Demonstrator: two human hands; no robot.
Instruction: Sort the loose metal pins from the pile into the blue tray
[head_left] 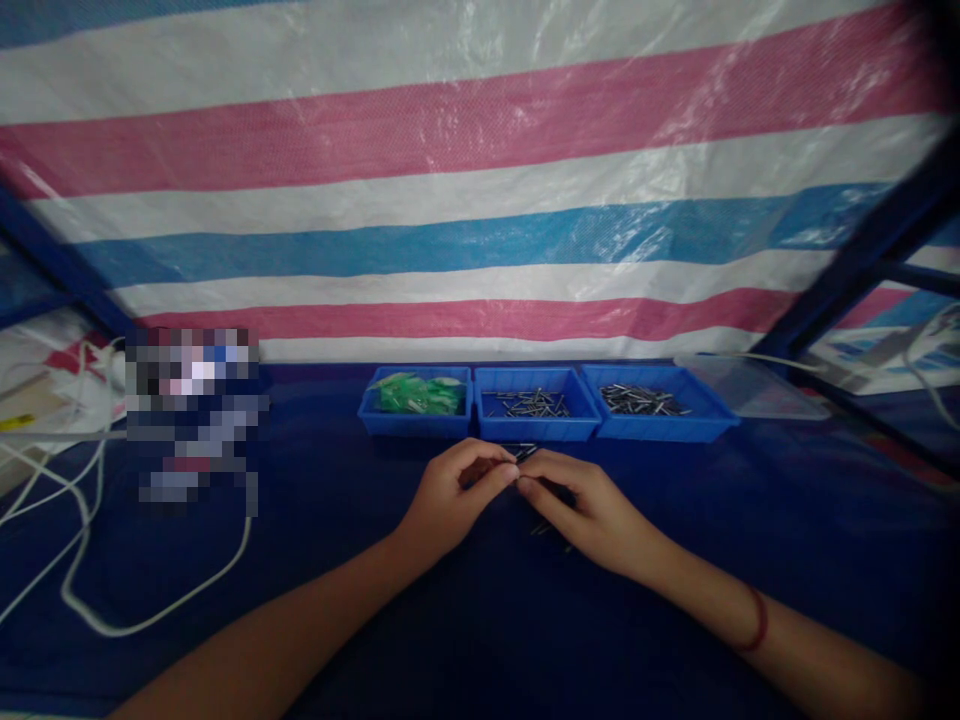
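My left hand (459, 490) and my right hand (592, 505) meet fingertip to fingertip over the dark blue table. Both are closed in a pinch, and whatever sits between the fingers is too small and hidden to name. Just behind the fingertips lie a few thin metal pieces (526, 449), partly covered by my hands. A few more thin pieces (541, 527) rest on the table under my right hand. Beyond are three blue bins: the left bin (416, 426) holds green plastic packets (416, 393), while the middle bin (540, 430) and the right bin (667, 430) hold thin metal rods.
A clear plastic lid or sheet (765, 388) lies right of the bins. White cables (82, 590) loop across the table's left side, near a pixelated patch. A striped plastic sheet (450, 240) hangs behind the table, between dark blue frame posts (832, 270).
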